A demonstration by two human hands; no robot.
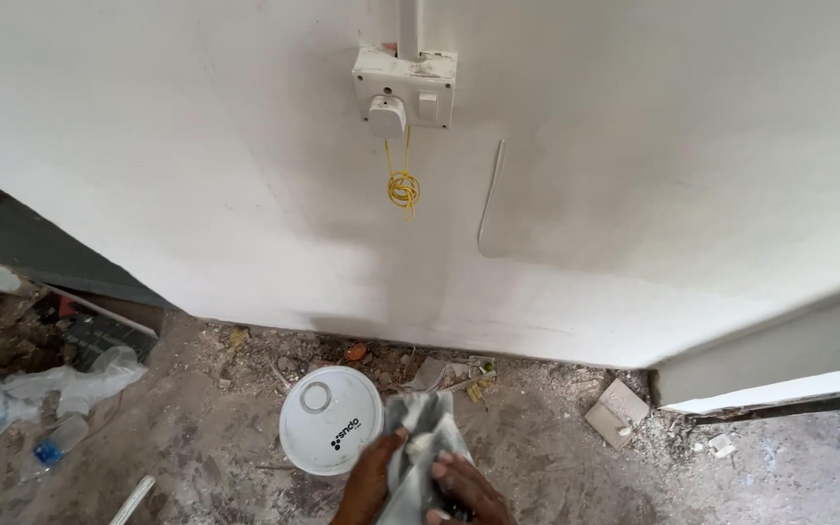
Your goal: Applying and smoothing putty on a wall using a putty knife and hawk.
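At the bottom middle of the head view, my left hand [371, 478] and my right hand [466, 489] both grip a crumpled grey cloth [425, 420]. The cloth rises between the two hands and lies partly over the right edge of a white round bucket lid [326, 416] on the dusty floor. Above, a white wall [634, 156] carries a white socket box [404, 87] with a plug in it and a short coiled yellow wire [402, 187] hanging below.
Rubble and scraps lie along the wall's base [410, 365]. A clear plastic bag [80, 381] and a plastic bottle [55, 442] sit at the left. A broken tile piece [617, 411] lies right of the hands, near a wall corner [673, 379].
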